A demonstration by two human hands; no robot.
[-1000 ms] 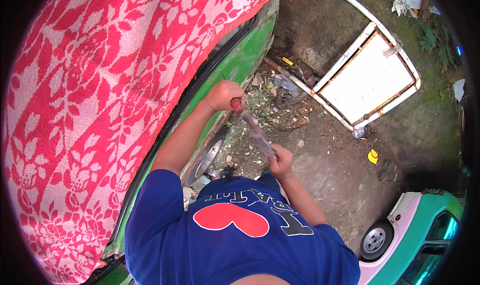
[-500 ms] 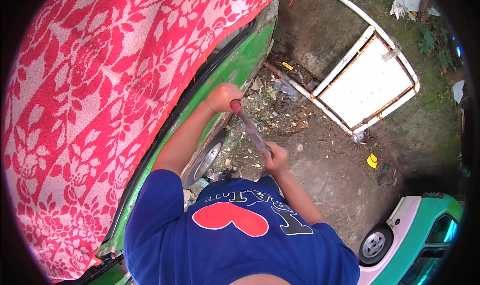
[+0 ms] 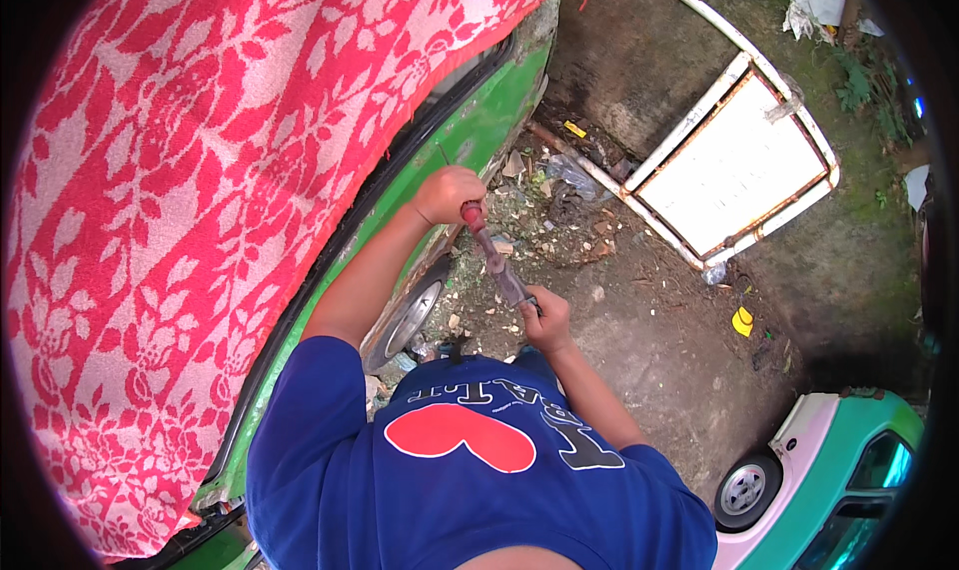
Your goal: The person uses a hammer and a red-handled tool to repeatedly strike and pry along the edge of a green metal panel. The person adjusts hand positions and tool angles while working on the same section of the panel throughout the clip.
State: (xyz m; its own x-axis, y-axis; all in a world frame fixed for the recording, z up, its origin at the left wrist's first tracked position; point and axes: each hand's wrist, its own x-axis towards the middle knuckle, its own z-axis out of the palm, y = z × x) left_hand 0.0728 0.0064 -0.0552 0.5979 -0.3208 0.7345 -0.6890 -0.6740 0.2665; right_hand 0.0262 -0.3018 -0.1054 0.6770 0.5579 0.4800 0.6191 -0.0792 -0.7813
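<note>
My left hand (image 3: 452, 195) is closed around a red-handled screwdriver (image 3: 473, 211), held against the side of a green car body (image 3: 489, 135). The handle's butt sticks out toward me, and a thin shaft shows beyond my knuckles by the green panel. Lower and to the right, my right hand (image 3: 545, 318) is wrapped round the dark handle of grey metal pliers (image 3: 496, 263). Their worn head points up-left to the screwdriver's butt; whether the two touch, I cannot tell. My fingers hide most of both handles.
A red-and-pink floral blanket (image 3: 200, 220) drapes over the green car. Its wheel (image 3: 412, 315) is just below my left forearm. A white-framed panel (image 3: 734, 160) leans at the right. Rubble (image 3: 559, 220) litters the ground. A teal-and-pink car (image 3: 849, 470) stands at lower right.
My right hand has shifted slightly left, and the pliers' blurred outline is now clearer. My left hand stays in nearly the same spot.
</note>
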